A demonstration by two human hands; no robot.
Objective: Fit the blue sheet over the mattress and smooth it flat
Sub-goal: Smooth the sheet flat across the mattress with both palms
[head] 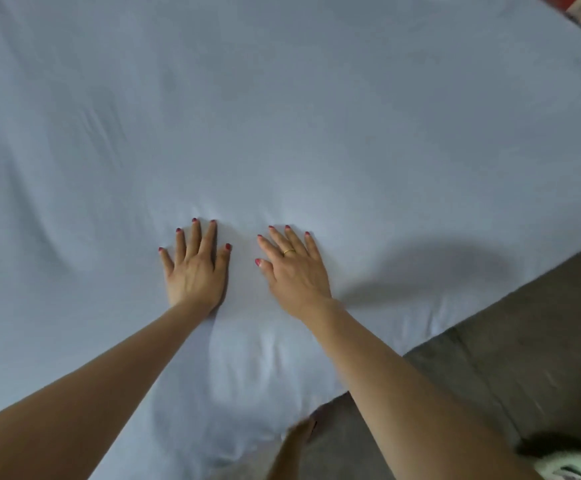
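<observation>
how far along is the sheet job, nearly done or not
Mostly done, it seems. The blue sheet already covers the whole visible top of the bed, out to its right edge. In hand: the left hand and right hand press flat on it, fingers spread, smoothing. Left: soft wrinkles at far left and between the forearms. Whether the corners are tucked cannot be seen.

left hand (pixel 195 268) beside right hand (pixel 292 268), both hands on sheet (pixel 316 116)

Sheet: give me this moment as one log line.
phase: smoothing | left hand: flat on sheet | right hand: flat on sheet | wrinkles: left side, near edge
</observation>
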